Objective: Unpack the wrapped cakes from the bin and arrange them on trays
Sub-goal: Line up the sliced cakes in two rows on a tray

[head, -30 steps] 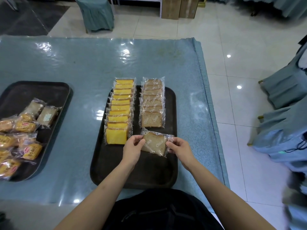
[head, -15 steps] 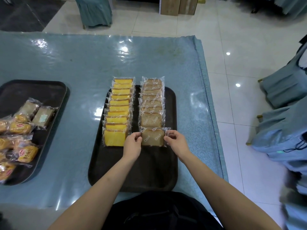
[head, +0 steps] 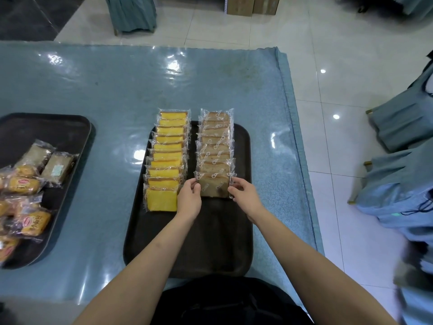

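Brown wrapped cake [head: 214,186] now flat, joining row; left hand [head: 190,198], right hand [head: 245,194] pinching wrapper edges.

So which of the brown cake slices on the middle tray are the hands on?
The nearest brown slice, at the front of the right row; left hand and right hand pinch its wrapper edges. The others lie untouched behind it.

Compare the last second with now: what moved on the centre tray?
The brown wrapped cake went from tilted above the tray to lying at the near end of the brown row. Left hand and right hand still pinch its wrapper edges. Yellow row unchanged.
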Demonstrator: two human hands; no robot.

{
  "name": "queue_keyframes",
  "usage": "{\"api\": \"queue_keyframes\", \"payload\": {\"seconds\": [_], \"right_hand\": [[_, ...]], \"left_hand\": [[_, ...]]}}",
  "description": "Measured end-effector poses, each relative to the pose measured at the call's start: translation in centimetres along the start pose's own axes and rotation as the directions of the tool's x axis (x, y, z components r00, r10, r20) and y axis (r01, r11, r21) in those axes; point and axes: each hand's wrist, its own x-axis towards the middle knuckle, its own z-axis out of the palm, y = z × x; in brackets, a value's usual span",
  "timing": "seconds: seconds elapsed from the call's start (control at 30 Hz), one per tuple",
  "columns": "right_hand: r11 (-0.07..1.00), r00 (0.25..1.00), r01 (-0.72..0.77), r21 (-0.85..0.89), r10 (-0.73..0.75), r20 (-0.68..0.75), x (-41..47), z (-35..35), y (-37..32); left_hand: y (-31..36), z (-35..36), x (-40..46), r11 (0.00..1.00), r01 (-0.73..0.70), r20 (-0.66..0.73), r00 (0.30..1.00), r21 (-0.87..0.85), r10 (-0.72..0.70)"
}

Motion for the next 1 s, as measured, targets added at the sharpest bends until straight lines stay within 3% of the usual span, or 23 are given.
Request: {"api": "queue_keyframes", "payload": {"seconds": [0.3, 0.6, 1.0], "right_hand": [[0.995, 0.996, -0.057, 0.080, 0.061, -0.057, 0.6, 0.6, 0.3], [0.997, 0.993, -0.058, 0.045, 0.062, -0.100, -0.6, 1.1, 0.3], [0.993, 0.984, 0.009, 0.119, 0.012, -0.176, -5.3, 2.1, -0.2]], "left_hand": [[0.3, 0.3, 0.1, 1.000, 0.007, 0.061, 0.998, 0.025, -0.008], [0.2, -0.2, -0.6, 1.000, -0.008, 0.113, 0.994, 0.009, 0.007], [0.8, -2.4, -1.8, 0.990, -0.138, 0.165, 0.976, -0.018, 0.139]]}}
